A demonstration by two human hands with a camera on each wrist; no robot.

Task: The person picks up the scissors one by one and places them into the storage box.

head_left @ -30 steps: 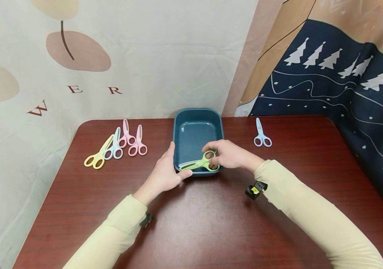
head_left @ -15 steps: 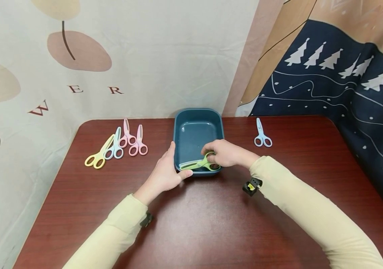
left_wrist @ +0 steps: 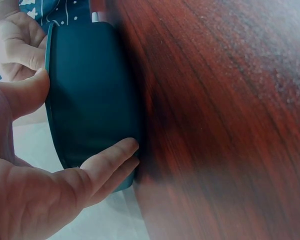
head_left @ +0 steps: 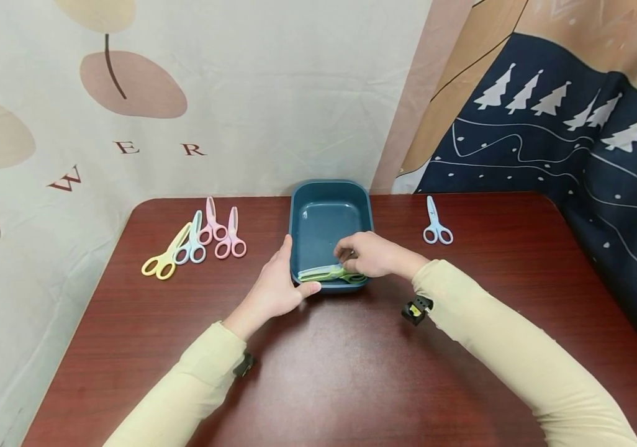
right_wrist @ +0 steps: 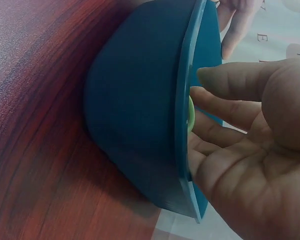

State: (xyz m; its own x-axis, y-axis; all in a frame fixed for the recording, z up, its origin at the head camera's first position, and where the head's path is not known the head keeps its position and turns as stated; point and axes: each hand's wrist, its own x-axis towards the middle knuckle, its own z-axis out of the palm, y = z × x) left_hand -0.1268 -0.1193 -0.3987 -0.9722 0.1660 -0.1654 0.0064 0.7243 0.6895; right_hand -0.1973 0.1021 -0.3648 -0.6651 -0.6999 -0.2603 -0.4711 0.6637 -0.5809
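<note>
A deep teal plastic bin [head_left: 321,233] stands at the back middle of the table. Around its near left corner lies my left hand [head_left: 274,285], fingers straight along the side wall and thumb against the front rim. Green scissors [head_left: 326,274] rest inside, along the near wall, beside a pale blue blade-like strip [head_left: 313,270]. My right hand [head_left: 373,254] reaches over the near right corner, its fingers loosely bent just above the green handles. In the right wrist view the thumb stands apart from the fingers, and a bit of green handle [right_wrist: 191,115] shows by them; the bin wall hides the rest.
To the left lie yellow scissors [head_left: 163,261], light blue scissors [head_left: 191,245] and two pink pairs, the nearer pink scissors [head_left: 231,239] closest to the bin. Blue scissors [head_left: 434,226] lie to the right. A hanging cloth [head_left: 240,93] meets the table's back edge.
The green scissors have gone from tilted up in my right hand to lying lower and flatter in the bin. The right fingers have come off the handles. My left hand stays put.
</note>
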